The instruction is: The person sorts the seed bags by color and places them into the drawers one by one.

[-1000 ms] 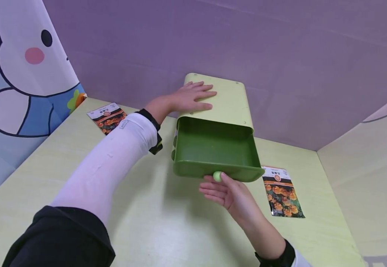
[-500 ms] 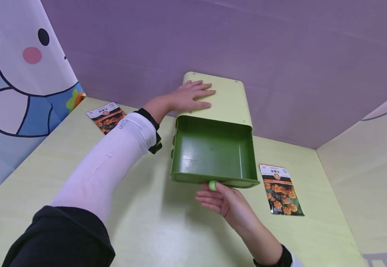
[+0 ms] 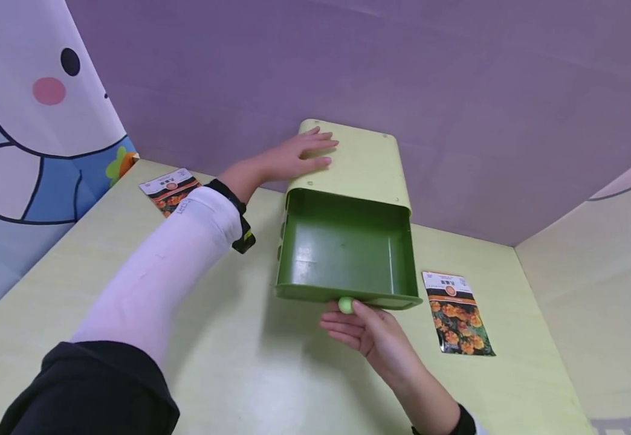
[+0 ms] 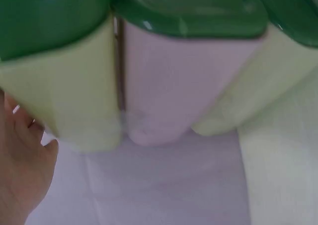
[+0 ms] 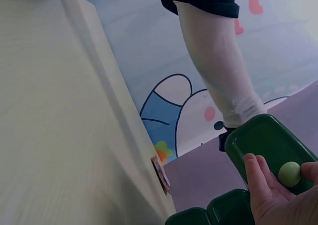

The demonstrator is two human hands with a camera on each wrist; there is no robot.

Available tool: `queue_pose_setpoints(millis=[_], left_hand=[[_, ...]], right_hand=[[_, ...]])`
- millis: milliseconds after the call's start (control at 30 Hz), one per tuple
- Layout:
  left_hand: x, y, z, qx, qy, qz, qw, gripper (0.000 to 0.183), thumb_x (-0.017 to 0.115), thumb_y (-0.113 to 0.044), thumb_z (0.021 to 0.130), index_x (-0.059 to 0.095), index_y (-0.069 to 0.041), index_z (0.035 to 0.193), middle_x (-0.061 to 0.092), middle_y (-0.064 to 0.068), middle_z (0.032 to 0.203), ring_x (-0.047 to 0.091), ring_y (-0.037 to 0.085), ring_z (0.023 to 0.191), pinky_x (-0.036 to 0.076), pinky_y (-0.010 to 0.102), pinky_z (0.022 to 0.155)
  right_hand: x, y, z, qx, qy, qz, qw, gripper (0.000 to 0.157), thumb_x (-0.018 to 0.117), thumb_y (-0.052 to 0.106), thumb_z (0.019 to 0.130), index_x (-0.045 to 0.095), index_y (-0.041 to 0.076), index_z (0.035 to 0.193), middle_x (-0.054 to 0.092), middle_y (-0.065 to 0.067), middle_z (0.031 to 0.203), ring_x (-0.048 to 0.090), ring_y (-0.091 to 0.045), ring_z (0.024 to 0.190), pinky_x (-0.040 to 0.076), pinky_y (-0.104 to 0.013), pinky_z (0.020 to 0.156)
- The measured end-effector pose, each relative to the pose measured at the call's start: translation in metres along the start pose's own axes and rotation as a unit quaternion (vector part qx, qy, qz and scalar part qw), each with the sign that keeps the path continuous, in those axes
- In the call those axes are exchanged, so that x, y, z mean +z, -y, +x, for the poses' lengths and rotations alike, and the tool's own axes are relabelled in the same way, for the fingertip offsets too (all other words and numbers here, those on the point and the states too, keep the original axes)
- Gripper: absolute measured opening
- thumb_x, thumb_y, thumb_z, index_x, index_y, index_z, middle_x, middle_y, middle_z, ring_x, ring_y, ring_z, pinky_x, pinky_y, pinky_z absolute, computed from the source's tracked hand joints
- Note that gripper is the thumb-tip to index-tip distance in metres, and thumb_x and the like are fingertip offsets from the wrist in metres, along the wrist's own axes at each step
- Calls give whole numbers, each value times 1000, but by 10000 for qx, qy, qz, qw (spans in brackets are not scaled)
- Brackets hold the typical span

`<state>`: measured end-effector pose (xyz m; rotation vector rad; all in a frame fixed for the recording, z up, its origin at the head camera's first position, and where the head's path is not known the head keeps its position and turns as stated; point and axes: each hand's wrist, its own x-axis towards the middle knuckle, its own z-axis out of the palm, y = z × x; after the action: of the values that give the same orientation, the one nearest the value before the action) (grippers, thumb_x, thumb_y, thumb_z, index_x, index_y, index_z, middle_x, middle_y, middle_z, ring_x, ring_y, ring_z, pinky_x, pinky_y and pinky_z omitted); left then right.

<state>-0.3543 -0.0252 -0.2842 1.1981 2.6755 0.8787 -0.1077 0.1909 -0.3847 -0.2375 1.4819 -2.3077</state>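
A small cabinet (image 3: 367,160) with a pale yellow top stands against the purple backdrop in the head view. Its top drawer (image 3: 348,244), dark green with bare insides, is pulled well out. My left hand (image 3: 299,154) rests on the left part of the cabinet top, fingers spread. My right hand (image 3: 375,338) pinches the light green knob (image 3: 346,305) on the drawer front, thumb on its right side, the other fingers stretched out below the drawer. The right wrist view shows the knob (image 5: 289,174) between thumb and fingers. The left wrist view shows a pink tier (image 4: 174,86) beside yellow ones.
One marigold seed packet (image 3: 459,314) lies right of the drawer. Another seed packet (image 3: 171,188) lies at the back left, partly behind the left sleeve. Purple backdrop (image 3: 484,121) closes off the pale table (image 3: 228,362) just behind the cabinet. Lower green drawer fronts (image 5: 231,207) show beneath.
The drawer has come further out towards me, with my right hand on its knob, then nearly stopped. My left hand has slid a little left across the cabinet top.
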Motion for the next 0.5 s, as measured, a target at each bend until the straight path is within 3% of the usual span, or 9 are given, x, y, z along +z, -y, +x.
queue_pose_setpoints(millis=[133, 300, 400, 500], left_hand=[[-9, 23, -19, -508, -609, -425, 9959, 58, 37, -39, 99, 21, -14, 148, 11, 11, 156, -2, 24, 140, 3, 52, 114], [-27, 76, -61, -1579, -1052, -296, 9814, 66, 37, -40, 98, 7, -10, 150, 4, 19, 155, -2, 33, 139, 3, 56, 113], [-33, 108, -94, -2331, -1170, -56, 9654, 73, 39, -37, 98, -2, -4, 148, -1, 27, 153, -3, 41, 137, 3, 59, 112], [-29, 130, -126, -3240, -1274, 38, 9374, 81, 35, -43, 97, -12, 1, 145, -9, 31, 150, -10, 46, 134, 2, 64, 109]], right_hand=[[0, 0, -1, 10, 5, 9, 10000, 27, 39, 14, 100, 58, -4, 108, 73, -8, 96, 65, -26, 95, 55, -31, 83], [1, -1, -2, 6, 4, 14, 10000, 25, 40, 12, 100, 57, -4, 108, 73, -8, 96, 65, -26, 94, 55, -32, 83], [1, -1, -2, 27, 2, -8, 10000, 25, 40, 12, 100, 56, -4, 108, 74, -8, 95, 65, -26, 94, 56, -32, 82], [1, 0, -3, 37, 16, -68, 10000, 26, 40, 12, 100, 55, -6, 109, 74, -8, 95, 65, -26, 94, 56, -31, 82]])
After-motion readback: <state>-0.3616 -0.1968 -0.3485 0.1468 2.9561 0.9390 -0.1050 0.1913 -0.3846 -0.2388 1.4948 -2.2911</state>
